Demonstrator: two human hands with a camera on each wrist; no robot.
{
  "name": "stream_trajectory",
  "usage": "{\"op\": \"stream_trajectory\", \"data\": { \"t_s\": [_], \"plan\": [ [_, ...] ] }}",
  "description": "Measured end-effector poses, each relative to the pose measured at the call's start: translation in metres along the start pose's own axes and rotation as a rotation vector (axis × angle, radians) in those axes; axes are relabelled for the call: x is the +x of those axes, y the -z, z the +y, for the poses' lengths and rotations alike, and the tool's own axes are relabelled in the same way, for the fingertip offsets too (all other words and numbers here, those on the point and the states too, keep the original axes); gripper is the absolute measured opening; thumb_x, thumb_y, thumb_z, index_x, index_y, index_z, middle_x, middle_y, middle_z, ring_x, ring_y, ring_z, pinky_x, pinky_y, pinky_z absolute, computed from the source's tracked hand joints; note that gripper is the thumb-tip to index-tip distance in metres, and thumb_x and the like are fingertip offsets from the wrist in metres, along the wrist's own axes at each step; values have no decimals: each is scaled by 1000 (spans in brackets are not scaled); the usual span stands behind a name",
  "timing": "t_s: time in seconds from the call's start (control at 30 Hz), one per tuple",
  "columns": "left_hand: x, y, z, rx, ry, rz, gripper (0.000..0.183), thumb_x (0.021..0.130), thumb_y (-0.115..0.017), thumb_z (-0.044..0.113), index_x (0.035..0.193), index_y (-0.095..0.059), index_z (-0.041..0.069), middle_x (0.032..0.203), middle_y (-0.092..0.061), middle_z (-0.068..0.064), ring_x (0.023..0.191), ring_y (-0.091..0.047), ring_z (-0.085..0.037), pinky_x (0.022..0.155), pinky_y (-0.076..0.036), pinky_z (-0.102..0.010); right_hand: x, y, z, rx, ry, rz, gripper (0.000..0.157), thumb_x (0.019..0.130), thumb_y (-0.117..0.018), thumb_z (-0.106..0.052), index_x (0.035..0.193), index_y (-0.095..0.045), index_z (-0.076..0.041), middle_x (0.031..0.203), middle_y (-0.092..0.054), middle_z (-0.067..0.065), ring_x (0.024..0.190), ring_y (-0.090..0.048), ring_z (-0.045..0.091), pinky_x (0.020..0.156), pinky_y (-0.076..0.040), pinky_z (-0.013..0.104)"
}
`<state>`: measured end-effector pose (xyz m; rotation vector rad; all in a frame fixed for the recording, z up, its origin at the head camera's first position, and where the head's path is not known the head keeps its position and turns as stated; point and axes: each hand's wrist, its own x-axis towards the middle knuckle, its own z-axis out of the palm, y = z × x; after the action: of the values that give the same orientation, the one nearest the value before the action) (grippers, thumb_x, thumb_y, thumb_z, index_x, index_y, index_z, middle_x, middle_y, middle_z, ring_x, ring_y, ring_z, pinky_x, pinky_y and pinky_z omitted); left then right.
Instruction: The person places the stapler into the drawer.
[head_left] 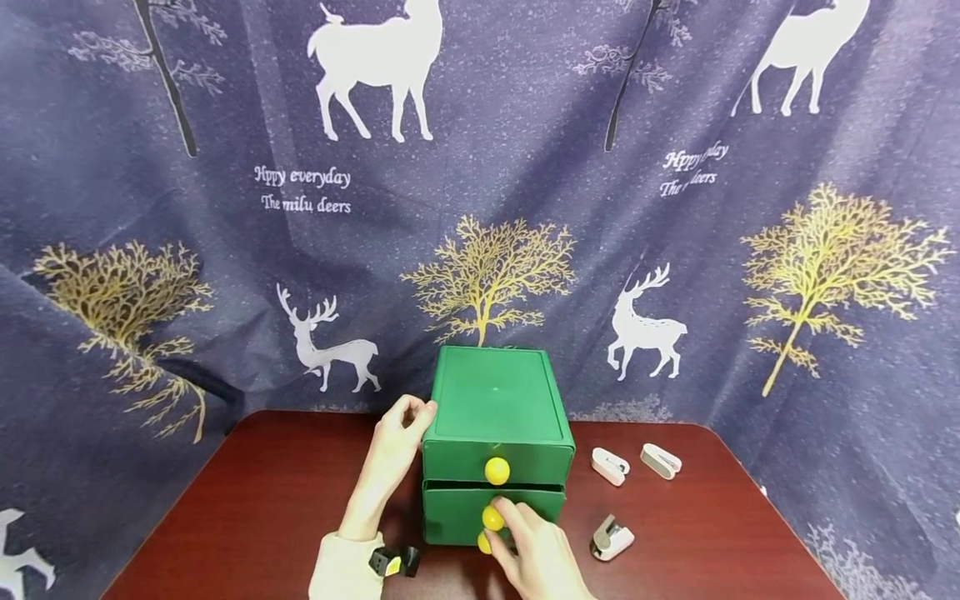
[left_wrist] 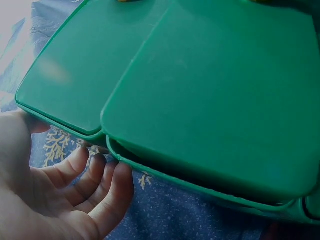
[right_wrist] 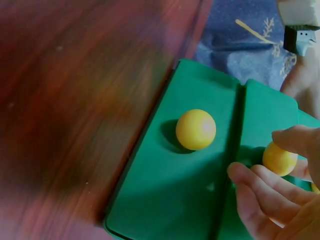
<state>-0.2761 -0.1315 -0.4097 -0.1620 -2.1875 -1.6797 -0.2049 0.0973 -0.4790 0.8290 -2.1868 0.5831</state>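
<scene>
A green drawer cabinet (head_left: 495,396) with round yellow knobs stands in the middle of the table. Its middle drawer (left_wrist: 215,95) juts out a little past the top drawer (left_wrist: 75,65), with a dark gap along its upper edge in the head view. My right hand (head_left: 536,554) pinches the middle knob (right_wrist: 279,159) between thumb and fingers. Beside that grip, the bottom drawer's knob (right_wrist: 196,130) is free. My left hand (head_left: 401,433) rests against the cabinet's left side, fingers loosely bent, fingertips at the side edge in the left wrist view.
Right of the cabinet on the dark red table (head_left: 300,500) lie a pinkish-white mini stapler (head_left: 611,467), a white one (head_left: 661,461) and a grey-and-white one (head_left: 612,537) nearer the front. A deer-patterned cloth (head_left: 480,167) hangs close behind the cabinet.
</scene>
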Motion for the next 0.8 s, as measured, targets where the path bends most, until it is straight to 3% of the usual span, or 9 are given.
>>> {"op": "stream_trajectory", "data": {
  "t_s": [0.27,0.63,0.8],
  "plan": [
    [1,-2,2,-10,-4,-18,27,95,-64,40,88,-59,14,72,-52,-2,63,-54,-19,59,-47,-30,-8,5,1,56,29,7,40,74,-84,-13,109,-63,-17,78,-55,-10,59,-48,-1,50,-38,13],
    [1,0,2,-7,-21,-24,28,95,-64,40,88,-59,13,73,-52,-2,64,-53,-18,59,-46,-28,-13,12,-8,61,22,-4,45,68,-88,-13,105,-63,-21,73,-51,-14,56,-41,-5,49,-33,9],
    [3,1,1,-7,-23,-42,27,95,-64,38,88,-59,13,74,-53,-2,65,-54,-18,60,-48,-28,-16,17,-13,58,13,-57,38,75,-84,-19,105,-61,-20,71,-48,-14,57,-39,-6,50,-32,7]
  ]
}}
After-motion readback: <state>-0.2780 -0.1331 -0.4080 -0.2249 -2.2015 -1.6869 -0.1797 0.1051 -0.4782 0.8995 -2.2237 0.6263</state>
